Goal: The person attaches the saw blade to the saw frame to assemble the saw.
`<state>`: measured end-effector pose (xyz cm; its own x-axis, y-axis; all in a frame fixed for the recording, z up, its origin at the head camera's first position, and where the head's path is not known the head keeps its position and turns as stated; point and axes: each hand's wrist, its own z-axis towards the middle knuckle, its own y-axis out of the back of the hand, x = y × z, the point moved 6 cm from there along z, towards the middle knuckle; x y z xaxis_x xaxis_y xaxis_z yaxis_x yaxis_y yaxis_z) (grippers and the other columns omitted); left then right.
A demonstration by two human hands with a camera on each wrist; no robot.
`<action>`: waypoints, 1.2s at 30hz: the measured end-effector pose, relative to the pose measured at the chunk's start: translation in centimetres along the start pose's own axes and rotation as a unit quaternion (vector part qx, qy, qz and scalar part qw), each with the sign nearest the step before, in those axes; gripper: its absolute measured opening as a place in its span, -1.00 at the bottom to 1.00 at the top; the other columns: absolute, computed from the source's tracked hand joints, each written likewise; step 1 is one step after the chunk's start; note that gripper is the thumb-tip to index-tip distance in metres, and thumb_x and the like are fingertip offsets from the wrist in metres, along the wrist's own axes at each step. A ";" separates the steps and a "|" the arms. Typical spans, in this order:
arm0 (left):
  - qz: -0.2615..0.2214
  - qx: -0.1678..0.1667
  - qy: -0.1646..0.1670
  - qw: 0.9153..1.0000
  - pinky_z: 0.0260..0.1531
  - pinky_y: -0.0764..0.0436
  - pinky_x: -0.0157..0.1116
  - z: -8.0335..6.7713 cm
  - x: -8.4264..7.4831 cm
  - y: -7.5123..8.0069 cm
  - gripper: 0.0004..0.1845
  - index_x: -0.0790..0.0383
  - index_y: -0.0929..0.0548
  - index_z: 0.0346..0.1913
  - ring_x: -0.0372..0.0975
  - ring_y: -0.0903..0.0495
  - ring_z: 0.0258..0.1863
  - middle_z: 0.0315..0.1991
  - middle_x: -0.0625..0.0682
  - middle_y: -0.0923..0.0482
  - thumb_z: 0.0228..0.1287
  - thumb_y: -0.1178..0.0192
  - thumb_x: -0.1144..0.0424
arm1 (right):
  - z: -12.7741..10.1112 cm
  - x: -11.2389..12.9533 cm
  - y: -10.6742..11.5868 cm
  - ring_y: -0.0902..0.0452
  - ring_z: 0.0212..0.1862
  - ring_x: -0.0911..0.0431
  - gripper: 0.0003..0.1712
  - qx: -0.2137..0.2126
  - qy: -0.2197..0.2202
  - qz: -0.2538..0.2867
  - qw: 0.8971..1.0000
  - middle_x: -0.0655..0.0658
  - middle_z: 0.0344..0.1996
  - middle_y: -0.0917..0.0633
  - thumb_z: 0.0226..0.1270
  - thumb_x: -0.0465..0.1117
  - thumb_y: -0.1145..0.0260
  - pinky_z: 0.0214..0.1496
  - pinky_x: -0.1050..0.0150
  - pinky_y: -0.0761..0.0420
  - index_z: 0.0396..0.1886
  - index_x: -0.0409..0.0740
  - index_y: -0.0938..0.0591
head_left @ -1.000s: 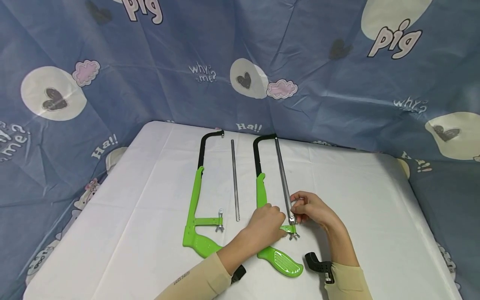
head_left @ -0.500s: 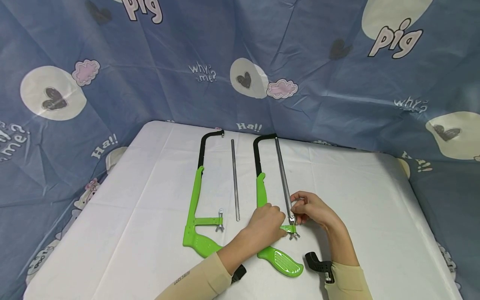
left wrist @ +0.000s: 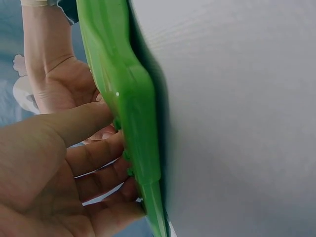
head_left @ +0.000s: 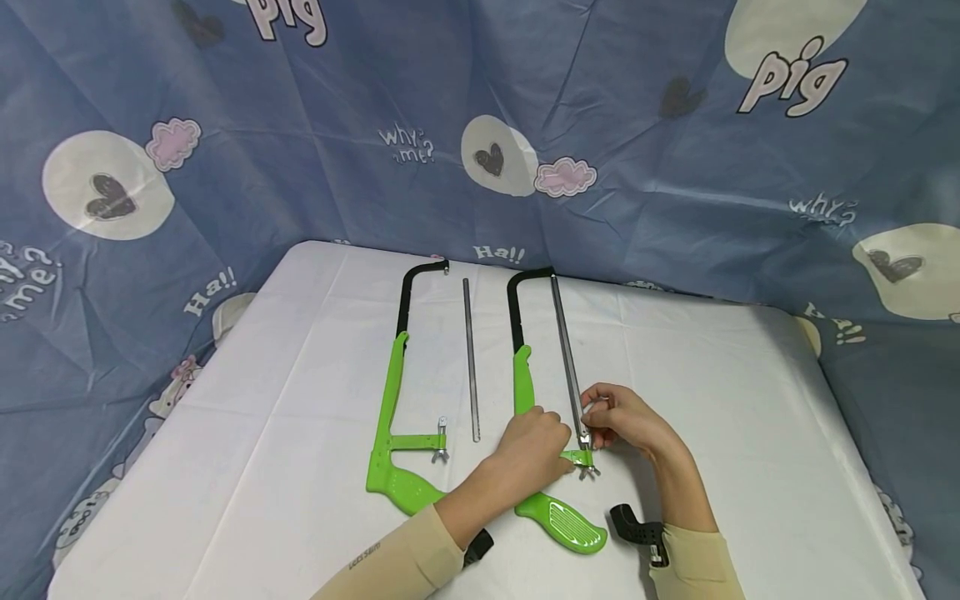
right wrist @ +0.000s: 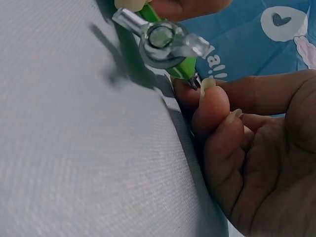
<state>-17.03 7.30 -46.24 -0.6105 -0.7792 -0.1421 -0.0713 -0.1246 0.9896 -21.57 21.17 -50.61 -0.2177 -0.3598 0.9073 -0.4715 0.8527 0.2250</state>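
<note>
Right now both hands meet at the handle end of the right-hand hacksaw [head_left: 536, 408], which lies flat on the white table [head_left: 750, 433] with its black bow pointing away from the person. The left hand [head_left: 528, 446] curls its fingers [left wrist: 98, 158] round the saw's green frame, thumb on top, seemingly to pin it down so it does not slide. The right hand [head_left: 626, 417], just to the right of the saw, pinches the near end of the saw's blade [head_left: 566, 354] between thumb and fingertips [right wrist: 210, 106], beside the post with the wing nut [right wrist: 160, 42] (whether the blade's hole sits on its pin I cannot tell). The blade's far end lies at the tip of the bow.

Left of this saw lies a loose blade [head_left: 470, 358], and further left a second hacksaw [head_left: 393, 417] with no blade fitted. A black camera mount [head_left: 637, 529] sits at the right wrist, just right of the saw's grip.
</note>
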 end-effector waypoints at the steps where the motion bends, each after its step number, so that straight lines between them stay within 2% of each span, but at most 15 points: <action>1: 0.000 0.000 0.000 1.000 -0.53 -0.48 -0.32 0.0 0.0 0.0 -0.66 0.07 -0.76 -0.34 -0.24 -0.49 -0.47 -0.45 -0.08 -0.63 0.07 -0.43 -0.14 | 0.0 0.0 0.0 -0.49 -0.68 0.22 -0.69 0.001 0.002 -0.001 1.000 0.01 -0.71 -0.58 0.27 -0.42 -0.18 -0.57 0.35 -0.45 -0.03 -0.48 -0.41; 17: -0.012 0.012 -0.003 1.000 -0.55 -0.45 -0.33 0.0 0.0 -0.2 -0.66 0.09 -0.77 -0.33 -0.24 -0.46 -0.49 -0.46 -0.07 -0.63 0.09 -0.42 -0.13 | -0.3 0.0 0.1 -0.46 -0.69 0.22 -0.63 -0.016 0.004 0.003 1.000 0.02 -0.74 -0.55 0.24 -0.43 -0.22 -0.58 0.34 -0.45 0.00 -0.53 -0.41; 36: -0.010 0.004 -0.003 1.000 -0.55 -0.46 -0.33 0.0 0.1 -0.1 -0.66 0.07 -0.77 -0.32 -0.25 -0.47 -0.49 -0.45 -0.09 -0.63 0.09 -0.42 -0.13 | -0.1 -0.1 0.3 -0.52 -0.65 0.18 -0.65 -0.017 -0.016 0.010 1.000 -0.01 -0.69 -0.59 0.28 -0.39 -0.19 -0.54 0.32 -0.54 0.01 -0.50 -0.40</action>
<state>-17.07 7.25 -46.34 -0.6132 -0.7734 -0.1611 -0.0892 -0.1348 0.9869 -21.56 21.48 -50.64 -0.2542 -0.3536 0.9002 -0.4371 0.8723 0.2192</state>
